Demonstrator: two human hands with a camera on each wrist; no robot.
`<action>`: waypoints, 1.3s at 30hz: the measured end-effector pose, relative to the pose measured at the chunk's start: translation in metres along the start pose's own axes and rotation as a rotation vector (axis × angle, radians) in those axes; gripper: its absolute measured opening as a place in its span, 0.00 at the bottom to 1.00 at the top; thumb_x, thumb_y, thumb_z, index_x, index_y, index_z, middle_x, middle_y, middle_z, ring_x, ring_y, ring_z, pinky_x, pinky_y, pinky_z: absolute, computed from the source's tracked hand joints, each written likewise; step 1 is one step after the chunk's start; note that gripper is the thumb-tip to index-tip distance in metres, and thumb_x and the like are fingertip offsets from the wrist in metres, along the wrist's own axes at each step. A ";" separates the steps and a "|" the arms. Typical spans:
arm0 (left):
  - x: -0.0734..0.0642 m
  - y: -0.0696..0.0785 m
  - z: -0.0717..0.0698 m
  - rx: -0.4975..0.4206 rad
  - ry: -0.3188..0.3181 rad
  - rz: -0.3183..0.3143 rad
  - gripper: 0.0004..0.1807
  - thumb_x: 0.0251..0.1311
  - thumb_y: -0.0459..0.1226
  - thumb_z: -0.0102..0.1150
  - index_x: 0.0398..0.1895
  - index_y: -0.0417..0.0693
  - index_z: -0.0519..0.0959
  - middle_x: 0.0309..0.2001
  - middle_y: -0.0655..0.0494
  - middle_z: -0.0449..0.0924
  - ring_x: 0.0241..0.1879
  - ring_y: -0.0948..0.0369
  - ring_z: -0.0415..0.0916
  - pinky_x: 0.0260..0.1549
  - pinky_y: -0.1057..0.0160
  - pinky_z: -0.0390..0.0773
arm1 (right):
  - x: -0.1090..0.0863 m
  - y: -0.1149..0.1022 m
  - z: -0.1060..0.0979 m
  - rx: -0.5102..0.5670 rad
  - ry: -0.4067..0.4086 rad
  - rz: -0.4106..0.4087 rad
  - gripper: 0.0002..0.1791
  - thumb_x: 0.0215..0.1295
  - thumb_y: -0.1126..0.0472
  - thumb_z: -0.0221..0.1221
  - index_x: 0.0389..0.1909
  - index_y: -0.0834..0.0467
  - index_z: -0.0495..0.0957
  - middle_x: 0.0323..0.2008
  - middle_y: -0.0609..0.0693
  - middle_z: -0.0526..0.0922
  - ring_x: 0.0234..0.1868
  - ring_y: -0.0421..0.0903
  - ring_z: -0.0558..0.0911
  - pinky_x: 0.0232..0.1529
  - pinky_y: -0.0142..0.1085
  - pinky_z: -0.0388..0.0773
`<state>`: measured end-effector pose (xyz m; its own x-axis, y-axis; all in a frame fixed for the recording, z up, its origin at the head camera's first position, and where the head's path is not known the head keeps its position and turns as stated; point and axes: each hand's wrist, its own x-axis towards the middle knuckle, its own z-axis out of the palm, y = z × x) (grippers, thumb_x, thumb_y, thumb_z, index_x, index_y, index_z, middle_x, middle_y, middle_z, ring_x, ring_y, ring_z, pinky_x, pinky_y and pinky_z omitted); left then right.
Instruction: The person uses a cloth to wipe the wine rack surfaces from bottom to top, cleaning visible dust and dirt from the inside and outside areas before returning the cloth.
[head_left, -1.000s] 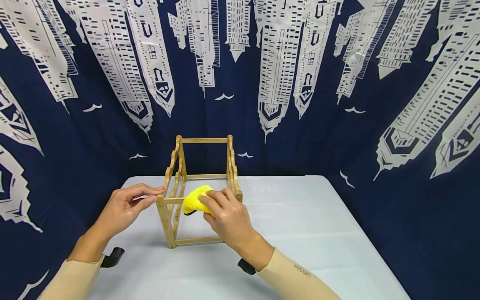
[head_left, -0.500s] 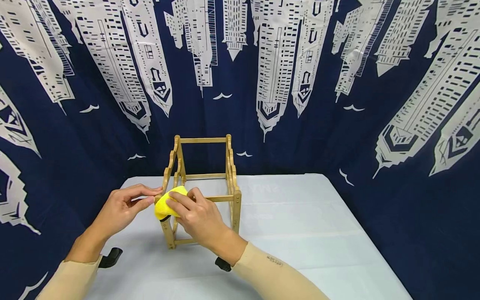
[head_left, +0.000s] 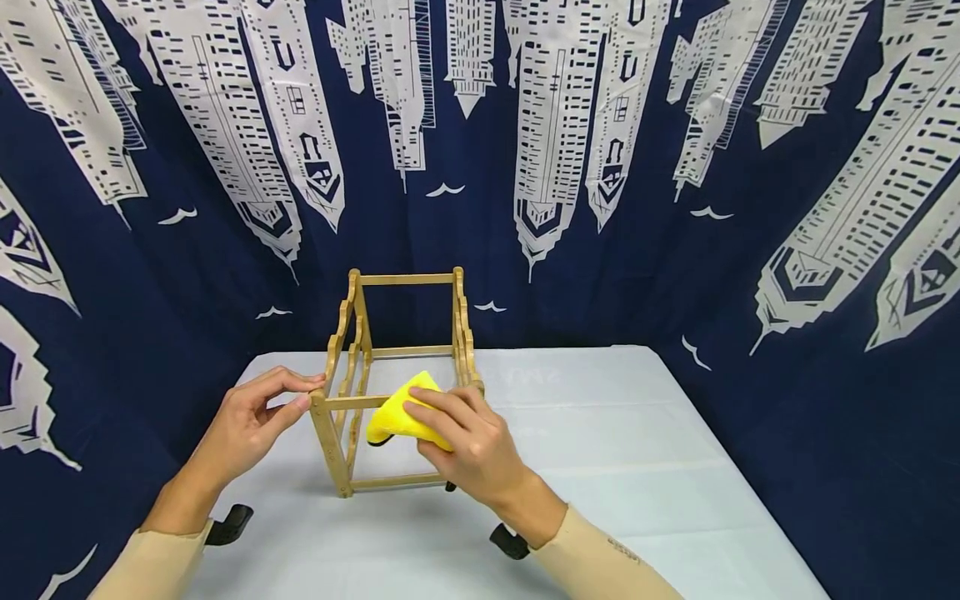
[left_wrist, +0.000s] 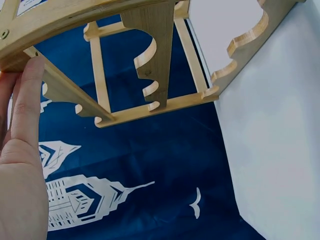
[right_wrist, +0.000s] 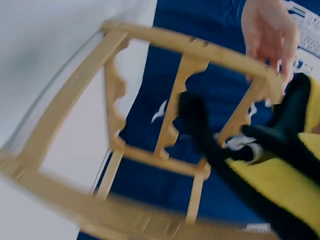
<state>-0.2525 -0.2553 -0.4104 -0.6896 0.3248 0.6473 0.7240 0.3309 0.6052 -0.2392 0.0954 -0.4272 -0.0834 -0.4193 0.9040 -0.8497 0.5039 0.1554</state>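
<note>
A light wooden rack (head_left: 330, 442) with wavy notched side rails stands on the table. At its near left top corner, my left hand (head_left: 243, 429) holds the frame between thumb and fingers; the left wrist view shows fingers (left_wrist: 27, 107) against the wood. My right hand (head_left: 476, 446) grips a folded yellow cleaning cloth (head_left: 405, 412) with black edging. The cloth overlaps the rack's near top bar, right of its middle, and my right hand hides the near right leg. In the right wrist view the cloth (right_wrist: 270, 187) hangs in dark-edged folds beside the rack.
The rack stands left of centre on a table with a white cover (head_left: 600, 450). Behind and beside the table hangs a navy curtain (head_left: 420, 233) with white building prints. A black wrist mount (head_left: 228, 525) sits below my left wrist.
My right hand swept the cloth left along the near top bar to the left corner, then back right. The left hand has stayed on that corner and the rack has not shifted.
</note>
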 end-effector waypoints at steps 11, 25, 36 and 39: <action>0.007 0.001 0.001 0.067 0.078 -0.052 0.21 0.57 0.16 0.83 0.47 0.44 0.90 0.52 0.57 0.92 0.62 0.81 0.88 0.54 0.76 0.91 | -0.043 0.029 -0.024 -0.069 0.057 0.105 0.26 0.52 0.69 0.88 0.53 0.60 0.92 0.49 0.59 0.87 0.45 0.54 0.86 0.41 0.38 0.93; 0.012 0.001 0.001 0.104 0.047 -0.054 0.21 0.55 0.18 0.85 0.44 0.48 0.91 0.52 0.52 0.94 0.59 0.81 0.88 0.54 0.75 0.91 | -0.111 0.028 -0.022 -0.021 -0.463 0.210 0.26 0.44 0.63 0.96 0.44 0.53 0.94 0.44 0.47 0.82 0.46 0.43 0.88 0.44 0.29 0.94; 0.011 0.001 0.001 0.103 0.041 -0.071 0.20 0.56 0.19 0.86 0.44 0.50 0.91 0.52 0.53 0.95 0.59 0.79 0.89 0.53 0.75 0.91 | -0.123 0.029 -0.016 0.165 -0.724 0.502 0.18 0.58 0.61 0.90 0.49 0.56 0.97 0.40 0.43 0.81 0.37 0.31 0.79 0.42 0.24 0.86; 0.010 -0.001 0.001 0.104 0.038 -0.077 0.20 0.57 0.20 0.86 0.44 0.50 0.91 0.52 0.51 0.95 0.59 0.80 0.89 0.53 0.75 0.91 | -0.128 0.030 -0.014 0.203 -0.731 0.560 0.17 0.60 0.63 0.88 0.50 0.57 0.98 0.40 0.43 0.83 0.39 0.32 0.83 0.45 0.25 0.89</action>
<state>-0.2596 -0.2513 -0.4051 -0.7407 0.2617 0.6187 0.6616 0.4443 0.6041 -0.2468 0.1744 -0.5325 -0.7548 -0.5600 0.3417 -0.6555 0.6634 -0.3608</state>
